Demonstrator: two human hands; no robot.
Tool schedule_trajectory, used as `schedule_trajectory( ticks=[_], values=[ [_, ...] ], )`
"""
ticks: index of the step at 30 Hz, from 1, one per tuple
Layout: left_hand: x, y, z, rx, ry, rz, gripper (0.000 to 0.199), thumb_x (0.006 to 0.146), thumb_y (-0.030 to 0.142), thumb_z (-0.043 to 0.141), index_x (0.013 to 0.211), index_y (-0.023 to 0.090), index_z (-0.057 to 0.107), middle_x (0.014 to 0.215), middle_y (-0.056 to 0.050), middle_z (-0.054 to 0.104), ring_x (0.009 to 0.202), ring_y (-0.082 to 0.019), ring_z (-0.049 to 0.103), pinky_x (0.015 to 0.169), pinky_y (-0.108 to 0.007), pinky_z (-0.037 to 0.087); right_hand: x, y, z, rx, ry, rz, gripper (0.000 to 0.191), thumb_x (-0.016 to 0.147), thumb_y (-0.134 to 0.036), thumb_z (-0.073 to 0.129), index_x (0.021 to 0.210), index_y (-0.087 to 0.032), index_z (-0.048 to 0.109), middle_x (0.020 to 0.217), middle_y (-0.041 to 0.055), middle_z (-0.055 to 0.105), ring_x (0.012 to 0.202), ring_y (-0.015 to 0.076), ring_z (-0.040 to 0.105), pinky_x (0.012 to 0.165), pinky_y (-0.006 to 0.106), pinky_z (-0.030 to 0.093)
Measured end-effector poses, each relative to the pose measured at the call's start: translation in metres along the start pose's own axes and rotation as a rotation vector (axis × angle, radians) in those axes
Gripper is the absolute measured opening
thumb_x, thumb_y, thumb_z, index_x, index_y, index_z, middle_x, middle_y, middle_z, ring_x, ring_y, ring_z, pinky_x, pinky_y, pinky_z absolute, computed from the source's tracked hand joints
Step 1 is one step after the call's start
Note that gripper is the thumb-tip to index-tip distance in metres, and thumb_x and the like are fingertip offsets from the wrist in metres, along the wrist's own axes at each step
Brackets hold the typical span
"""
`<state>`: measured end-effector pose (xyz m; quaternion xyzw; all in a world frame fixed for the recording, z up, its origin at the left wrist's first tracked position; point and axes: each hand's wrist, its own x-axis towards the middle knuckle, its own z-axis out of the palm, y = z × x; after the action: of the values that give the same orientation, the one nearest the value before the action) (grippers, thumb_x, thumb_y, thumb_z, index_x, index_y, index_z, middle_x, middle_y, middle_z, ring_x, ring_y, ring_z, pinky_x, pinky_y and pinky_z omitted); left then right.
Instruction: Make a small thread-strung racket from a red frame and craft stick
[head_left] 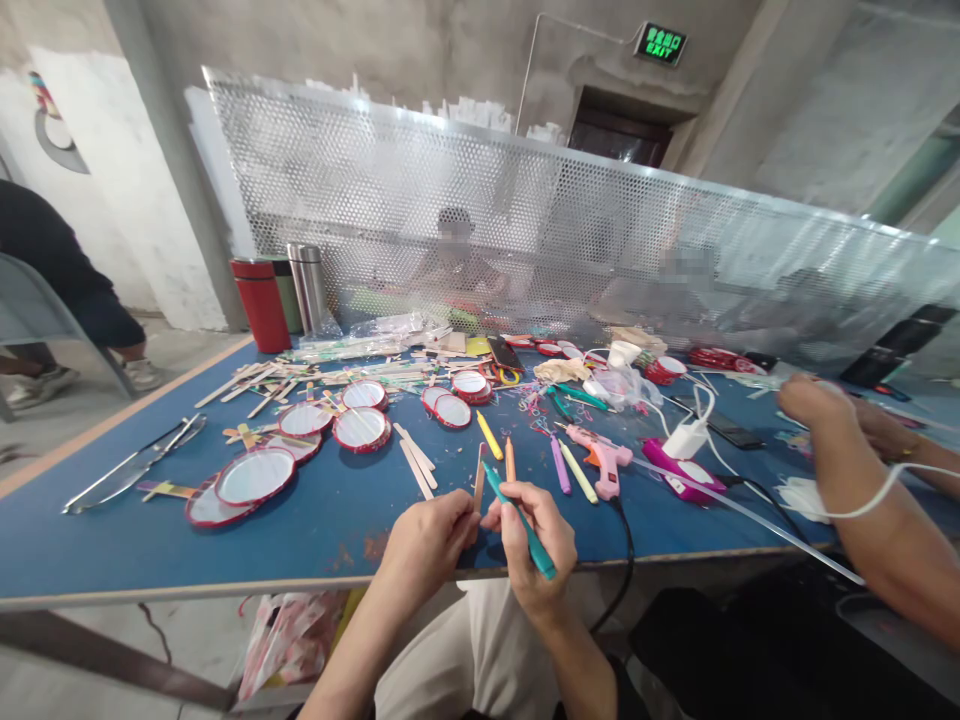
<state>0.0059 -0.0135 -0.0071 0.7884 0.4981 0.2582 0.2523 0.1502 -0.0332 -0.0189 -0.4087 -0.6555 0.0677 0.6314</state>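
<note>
Near the table's front edge, my left hand (431,540) is closed around the lower end of a wooden craft stick (479,475), which points upward. My right hand (536,545) grips a teal marker (534,545), its tip close to the stick's upper part. Whether the tip touches the wood I cannot tell. Just beyond lie a yellow marker (490,436) and an orange marker (510,459). To the right are a purple marker (560,464) and a pale green marker (579,472). Several plain craft sticks (416,465) rest left of my hands.
Round red-rimmed mirrors (255,475) and a stick pile (277,385) cover the left. A pink glue gun (604,455), a magenta power strip (682,470) and cables lie right. A co-worker's arm (862,470) reaches in. A perforated metal screen (390,190) stands behind.
</note>
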Motion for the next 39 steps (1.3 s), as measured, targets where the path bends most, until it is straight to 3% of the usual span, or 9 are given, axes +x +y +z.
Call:
schedule_trajectory(
  ticks=[21,39],
  values=[
    [0.0006,-0.002,0.001,0.0,0.008,0.017,0.022,0.088,0.026,0.037,0.068,0.022,0.045,0.067,0.0,0.064,0.062,-0.013,0.058,0.059,-0.021,0.034,0.002,-0.0018,0.0012,-0.006,0.038,0.005,0.015,0.089,-0.017,0.05,0.102,-0.02,0.058,0.076,0.0002,0.069,0.059,0.0126,0.066,0.06,0.025,0.054],
    [0.0003,-0.0004,0.0004,0.022,0.019,0.009,0.022,0.088,0.027,0.039,0.066,0.022,0.044,0.065,0.001,0.064,0.059,-0.013,0.057,0.057,-0.021,0.034,0.0002,-0.0005,-0.0006,-0.047,-0.034,-0.005,0.014,0.09,-0.02,0.05,0.102,-0.019,0.058,0.071,0.0013,0.068,0.061,0.0143,0.067,0.06,0.026,0.053]
  ],
)
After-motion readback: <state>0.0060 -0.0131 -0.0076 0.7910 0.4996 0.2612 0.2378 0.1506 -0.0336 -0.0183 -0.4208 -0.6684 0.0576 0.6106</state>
